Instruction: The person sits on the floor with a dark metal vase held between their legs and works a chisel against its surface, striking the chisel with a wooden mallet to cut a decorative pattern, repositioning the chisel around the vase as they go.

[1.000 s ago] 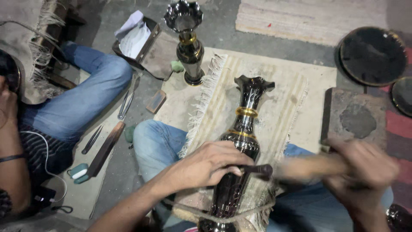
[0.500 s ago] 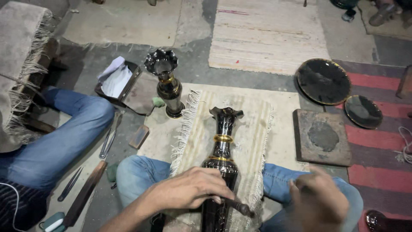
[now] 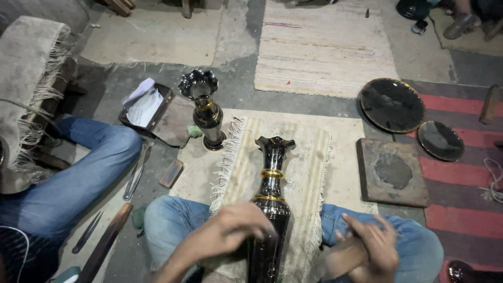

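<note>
Raised off the vase (image 3: 272, 209), right hand (image 3: 372, 246) hangs loosely open at four o'clock; left hand (image 3: 236, 230) should keep clasping firmly.

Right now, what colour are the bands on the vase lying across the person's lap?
Gold bands on a glossy black vase, clearest in the head view.

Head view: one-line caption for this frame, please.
Seated on the floor, a person's left hand grips a dark gold-banded vase lying across their lap on a fringed mat; right hand beside it.
</note>
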Demonstrator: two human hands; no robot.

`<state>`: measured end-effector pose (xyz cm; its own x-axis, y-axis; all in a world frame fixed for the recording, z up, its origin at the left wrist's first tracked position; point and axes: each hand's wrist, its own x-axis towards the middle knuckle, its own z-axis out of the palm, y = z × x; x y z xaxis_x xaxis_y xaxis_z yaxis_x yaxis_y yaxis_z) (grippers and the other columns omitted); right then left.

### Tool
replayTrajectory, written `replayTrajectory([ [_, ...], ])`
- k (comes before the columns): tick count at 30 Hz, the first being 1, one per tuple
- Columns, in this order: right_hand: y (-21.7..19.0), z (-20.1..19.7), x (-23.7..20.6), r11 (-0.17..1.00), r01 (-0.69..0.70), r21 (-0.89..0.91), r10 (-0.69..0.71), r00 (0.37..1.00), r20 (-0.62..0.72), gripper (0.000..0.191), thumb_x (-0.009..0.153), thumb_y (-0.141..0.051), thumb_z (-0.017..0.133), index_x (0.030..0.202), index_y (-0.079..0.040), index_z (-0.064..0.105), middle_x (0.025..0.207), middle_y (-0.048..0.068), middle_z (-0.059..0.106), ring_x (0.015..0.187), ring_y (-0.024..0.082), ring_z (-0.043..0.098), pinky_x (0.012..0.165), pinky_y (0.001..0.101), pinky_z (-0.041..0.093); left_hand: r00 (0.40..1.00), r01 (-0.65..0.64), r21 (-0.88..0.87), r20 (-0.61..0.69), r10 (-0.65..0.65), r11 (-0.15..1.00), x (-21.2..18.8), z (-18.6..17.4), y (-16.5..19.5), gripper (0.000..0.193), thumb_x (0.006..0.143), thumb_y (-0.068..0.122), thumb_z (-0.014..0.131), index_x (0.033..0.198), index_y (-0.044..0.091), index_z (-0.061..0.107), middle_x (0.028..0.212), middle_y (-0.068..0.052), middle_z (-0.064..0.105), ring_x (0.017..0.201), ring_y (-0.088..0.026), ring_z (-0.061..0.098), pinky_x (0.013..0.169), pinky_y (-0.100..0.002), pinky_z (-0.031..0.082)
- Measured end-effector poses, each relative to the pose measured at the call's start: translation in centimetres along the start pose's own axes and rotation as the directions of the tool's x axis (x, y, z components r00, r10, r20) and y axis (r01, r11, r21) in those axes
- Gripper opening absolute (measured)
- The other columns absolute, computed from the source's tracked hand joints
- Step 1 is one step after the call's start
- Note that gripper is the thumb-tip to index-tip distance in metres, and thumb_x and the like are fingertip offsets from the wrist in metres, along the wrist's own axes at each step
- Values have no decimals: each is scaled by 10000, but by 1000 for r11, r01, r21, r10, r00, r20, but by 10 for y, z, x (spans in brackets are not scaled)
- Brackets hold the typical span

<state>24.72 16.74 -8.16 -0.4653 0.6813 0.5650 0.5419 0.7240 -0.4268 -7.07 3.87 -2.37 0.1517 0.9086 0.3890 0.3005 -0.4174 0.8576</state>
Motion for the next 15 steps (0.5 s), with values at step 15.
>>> replayTrajectory([
  [15, -16, 47, -9, 315, -722, 616, 627, 646, 436, 392, 935, -53, 806, 1192, 113, 562, 806, 143, 638, 650, 258, 535, 550, 401, 422, 476, 500, -209, -745, -468, 840, -17, 98, 16, 294, 926, 42, 723, 1185, 32, 581, 951, -59, 795, 838, -95, 755, 725, -224, 588],
])
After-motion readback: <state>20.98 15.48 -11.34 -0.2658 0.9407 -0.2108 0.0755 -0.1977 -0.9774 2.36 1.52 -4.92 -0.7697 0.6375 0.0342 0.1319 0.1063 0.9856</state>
